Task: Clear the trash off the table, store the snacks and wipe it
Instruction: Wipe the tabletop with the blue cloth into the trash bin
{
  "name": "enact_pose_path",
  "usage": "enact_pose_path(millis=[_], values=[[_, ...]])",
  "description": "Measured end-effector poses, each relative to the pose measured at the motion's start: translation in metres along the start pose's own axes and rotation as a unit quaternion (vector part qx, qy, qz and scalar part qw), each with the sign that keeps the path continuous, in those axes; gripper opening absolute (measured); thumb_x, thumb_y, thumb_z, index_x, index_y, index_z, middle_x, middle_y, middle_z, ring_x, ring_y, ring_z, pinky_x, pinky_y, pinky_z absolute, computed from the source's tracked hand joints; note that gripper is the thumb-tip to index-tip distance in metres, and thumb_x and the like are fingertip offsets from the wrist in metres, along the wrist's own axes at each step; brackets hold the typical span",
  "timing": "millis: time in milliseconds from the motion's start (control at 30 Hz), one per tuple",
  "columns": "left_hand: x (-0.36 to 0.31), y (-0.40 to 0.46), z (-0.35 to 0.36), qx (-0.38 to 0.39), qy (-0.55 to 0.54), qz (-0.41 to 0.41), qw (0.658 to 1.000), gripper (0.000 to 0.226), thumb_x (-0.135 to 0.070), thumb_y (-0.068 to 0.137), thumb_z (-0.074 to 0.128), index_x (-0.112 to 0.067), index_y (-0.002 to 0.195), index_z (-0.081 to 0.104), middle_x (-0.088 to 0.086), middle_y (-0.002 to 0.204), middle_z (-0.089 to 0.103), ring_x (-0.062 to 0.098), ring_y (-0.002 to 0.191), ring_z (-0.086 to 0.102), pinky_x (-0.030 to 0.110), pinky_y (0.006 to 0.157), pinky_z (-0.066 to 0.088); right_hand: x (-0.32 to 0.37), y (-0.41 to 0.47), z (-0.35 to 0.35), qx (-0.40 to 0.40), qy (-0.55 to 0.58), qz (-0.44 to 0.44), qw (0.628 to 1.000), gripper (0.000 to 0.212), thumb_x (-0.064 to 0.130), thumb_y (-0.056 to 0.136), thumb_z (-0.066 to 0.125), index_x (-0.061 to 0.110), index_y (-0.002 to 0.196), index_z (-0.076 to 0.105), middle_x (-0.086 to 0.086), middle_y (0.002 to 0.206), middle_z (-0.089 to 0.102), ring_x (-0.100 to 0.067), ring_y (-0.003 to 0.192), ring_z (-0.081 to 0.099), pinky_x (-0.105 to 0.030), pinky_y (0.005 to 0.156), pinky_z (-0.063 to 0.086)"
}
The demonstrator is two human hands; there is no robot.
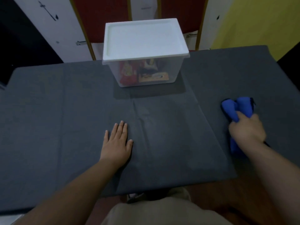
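Here the left hand [117,143] presses flat on the table [48,111]; the right hand [246,129] grips a blue cloth [233,108].

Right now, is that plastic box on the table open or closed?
Closed. The white lid sits flat on the clear box, and snack packets show through its wall.

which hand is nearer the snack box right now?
Left. The left hand lies flat on the table directly in front of the snack box; the right hand is off to its right, gripping a blue cloth.
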State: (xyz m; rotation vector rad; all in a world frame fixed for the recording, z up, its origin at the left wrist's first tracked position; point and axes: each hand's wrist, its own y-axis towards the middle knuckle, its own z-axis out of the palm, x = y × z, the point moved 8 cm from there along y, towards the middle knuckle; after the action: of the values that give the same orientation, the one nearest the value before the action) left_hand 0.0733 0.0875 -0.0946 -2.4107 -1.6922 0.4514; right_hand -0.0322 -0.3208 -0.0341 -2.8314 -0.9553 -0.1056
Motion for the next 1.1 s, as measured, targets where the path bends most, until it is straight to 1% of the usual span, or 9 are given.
enact_pose_path(millis=[100,300,400,467,633,767,833,967,1100], values=[[0.017,-0.011,0.001,0.008,0.003,0.005,1.0,0.063,-0.042,0.099,0.017,-0.016,0.15,-0.01,-0.002,0.158,-0.015,0.014,0.145,-0.017,0.039,0.117,-0.01,0.065,-0.003,0.016,0.017,-0.004,-0.029,0.999,0.032,0.019,0.089,0.041,0.021,0.118,0.055,-0.019,0.119,0.044,-0.039,0.108,0.048,-0.042,0.086,0.044],[0.042,-0.022,0.003,0.012,0.002,0.008,1.0,0.064,-0.046,0.098,0.013,-0.016,0.149,-0.01,-0.002,0.158,-0.015,0.013,0.144,-0.017,0.037,0.116,-0.011,0.2,-0.1,0.05,0.037,-0.038,-0.25,0.967,0.041,0.024,0.089,0.045,0.032,0.13,0.048,-0.011,0.121,0.042,-0.031,0.109,0.047,-0.036,0.082,0.045],[0.047,-0.024,0.005,0.012,-0.002,0.019,1.0,0.077,-0.054,0.083,-0.006,-0.016,0.149,-0.009,-0.003,0.158,-0.013,0.012,0.144,-0.016,0.037,0.115,-0.012,0.221,-0.158,0.062,0.068,-0.028,-0.328,0.942,0.047,0.024,0.09,0.045,0.032,0.136,0.042,-0.008,0.123,0.042,-0.028,0.107,0.045,-0.035,0.079,0.042],[0.048,-0.023,0.006,0.017,-0.002,0.019,1.0,0.07,-0.051,0.09,0.002,-0.017,0.149,-0.009,-0.003,0.158,-0.014,0.012,0.145,-0.016,0.037,0.116,-0.012,0.218,-0.185,0.069,0.091,-0.017,-0.357,0.93,0.05,0.025,0.091,0.045,0.035,0.14,0.038,-0.006,0.127,0.041,-0.026,0.108,0.044,-0.034,0.081,0.042],[0.041,-0.027,0.004,0.035,-0.045,-0.014,0.998,0.064,-0.045,0.099,0.018,-0.017,0.15,-0.007,-0.001,0.158,-0.015,0.015,0.145,-0.017,0.042,0.115,-0.012,0.178,-0.218,0.068,0.1,0.033,-0.334,0.937,0.046,0.028,0.093,0.046,0.038,0.137,0.044,-0.005,0.123,0.047,-0.025,0.106,0.049,-0.032,0.08,0.045],[0.006,-0.036,-0.011,0.013,-0.122,0.03,0.992,0.063,-0.045,0.098,0.024,-0.017,0.151,0.005,0.0,0.16,0.003,0.015,0.147,0.002,0.037,0.118,0.001,0.158,-0.199,0.065,0.167,0.22,-0.177,0.945,0.035,0.033,0.094,0.05,0.033,0.128,0.056,-0.006,0.12,0.049,-0.027,0.107,0.054,-0.027,0.084,0.042],[-0.022,-0.044,-0.022,0.02,-0.25,0.071,0.966,0.062,-0.041,0.098,0.032,-0.02,0.151,0.008,-0.005,0.156,0.021,0.011,0.141,0.022,0.025,0.113,0.019,0.16,-0.196,0.062,0.197,0.284,-0.14,0.928,0.035,0.036,0.093,0.053,0.032,0.127,0.057,-0.005,0.125,0.049,-0.024,0.113,0.053,-0.027,0.09,0.042],[-0.067,-0.048,-0.02,0.151,-0.601,0.025,0.785,0.065,-0.045,0.095,0.041,-0.026,0.15,0.011,-0.014,0.148,0.033,0.001,0.132,0.033,0.018,0.106,0.029,0.169,-0.198,0.05,0.227,0.422,-0.109,0.871,0.037,0.036,0.095,0.049,0.035,0.131,0.052,-0.001,0.138,0.043,-0.011,0.124,0.045,-0.022,0.1,0.035],[-0.059,-0.035,-0.027,0.121,-0.639,-0.011,0.76,0.05,-0.028,0.093,0.053,-0.034,0.139,0.035,-0.013,0.129,0.056,0.005,0.116,0.054,0.027,0.097,0.044,0.181,-0.196,0.031,0.263,0.51,-0.134,0.808,0.057,0.022,0.099,0.043,0.049,0.141,0.017,0.031,0.137,0.029,0.021,0.117,0.033,-0.01,0.1,0.032]])
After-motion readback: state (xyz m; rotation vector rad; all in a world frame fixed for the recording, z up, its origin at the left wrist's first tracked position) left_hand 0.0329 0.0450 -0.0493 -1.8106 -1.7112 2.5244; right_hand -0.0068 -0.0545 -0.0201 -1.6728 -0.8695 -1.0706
